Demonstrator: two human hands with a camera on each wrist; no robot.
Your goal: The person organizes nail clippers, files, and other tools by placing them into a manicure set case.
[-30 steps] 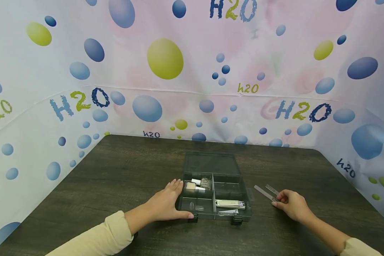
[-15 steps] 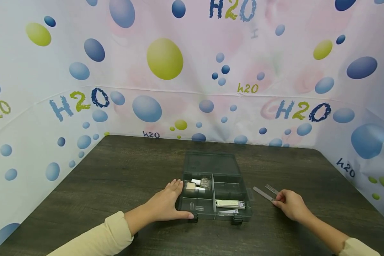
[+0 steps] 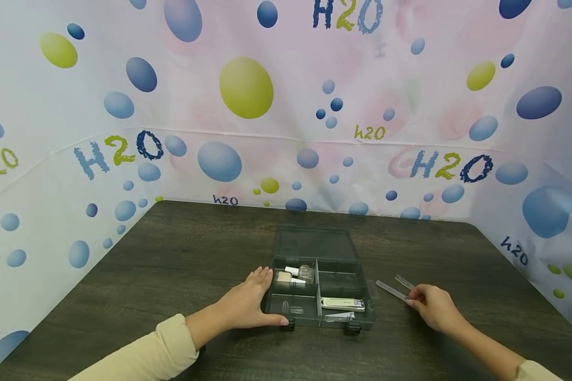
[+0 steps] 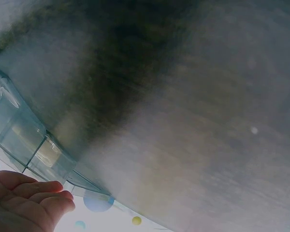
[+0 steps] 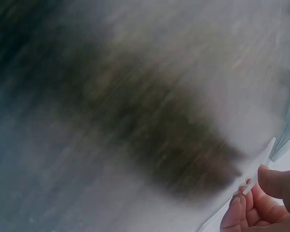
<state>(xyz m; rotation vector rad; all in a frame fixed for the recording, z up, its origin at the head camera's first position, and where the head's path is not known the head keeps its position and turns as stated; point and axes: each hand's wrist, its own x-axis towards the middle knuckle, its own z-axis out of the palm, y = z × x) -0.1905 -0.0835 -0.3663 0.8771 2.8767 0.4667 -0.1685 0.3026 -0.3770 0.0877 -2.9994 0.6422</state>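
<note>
A smoky clear plastic organizer box [image 3: 339, 280] stands with its lid [image 3: 314, 244] folded back. My left hand [image 3: 245, 301] rests along its left side, fingers straight and thumb at the front edge by a latch. In the left wrist view, the left hand [image 4: 31, 203] is beside the box's clear wall [image 4: 19, 130]. To the right of the box, my right hand [image 3: 434, 306] pinches a thin, pale nail file [image 3: 391, 290] between thumb and fingers. The nail file [image 5: 261, 164] also shows edge-on in the right wrist view. A shorter clear strip [image 3: 403, 281] extends from behind the fingers.
Nail polish bottles [image 3: 291, 279] lie in the box's back left compartment. Nail clippers [image 3: 343, 303] and a smaller clipper [image 3: 340, 316] lie front right, small clear pieces [image 3: 293, 308] front left. A dark wooden table [image 3: 209, 243] meets a printed backdrop [image 3: 286, 121].
The nail file's far tip has swung slightly toward the box and down in the head view. My right hand has barely shifted. The left hand and box stay in place.
</note>
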